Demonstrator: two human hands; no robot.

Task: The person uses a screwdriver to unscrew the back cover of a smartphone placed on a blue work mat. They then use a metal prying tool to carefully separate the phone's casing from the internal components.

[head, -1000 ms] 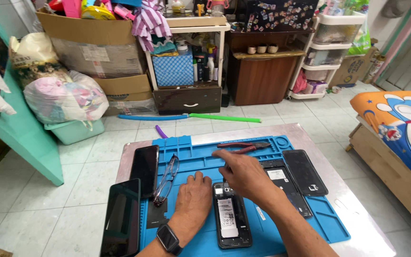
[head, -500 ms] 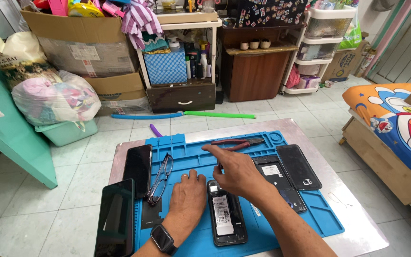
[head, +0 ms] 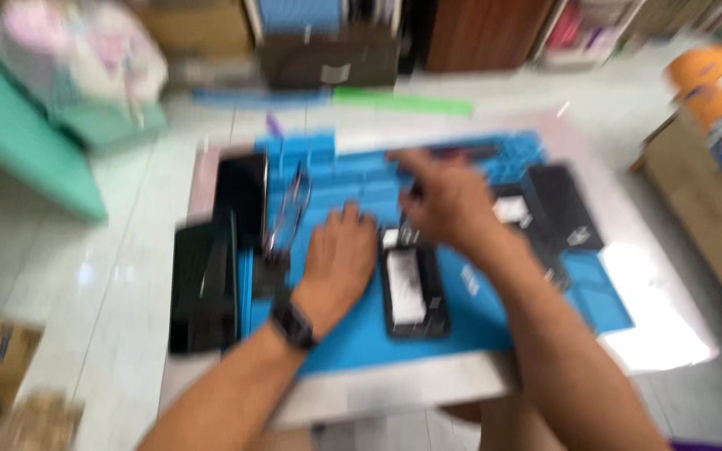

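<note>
heavy blur here: left hand (head: 340,255) lies flat and open on the blue repair mat (head: 478,313), just left of the opened phone (head: 412,284). right hand (head: 447,199) hovers over the phone's top end, its grip too smeared to tell.

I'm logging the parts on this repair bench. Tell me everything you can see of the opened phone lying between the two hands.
The opened phone is a dark, upright rectangle lying flat on the blue work mat, its back cover off. A pale, whitish block, likely the battery, fills its middle inside a black frame. The picture is motion-blurred, so finer parts cannot be made out. The left hand rests flat on the mat just beside it; whether it touches the phone is unclear. The right hand hovers at its top end, fingers bent downward.
</note>
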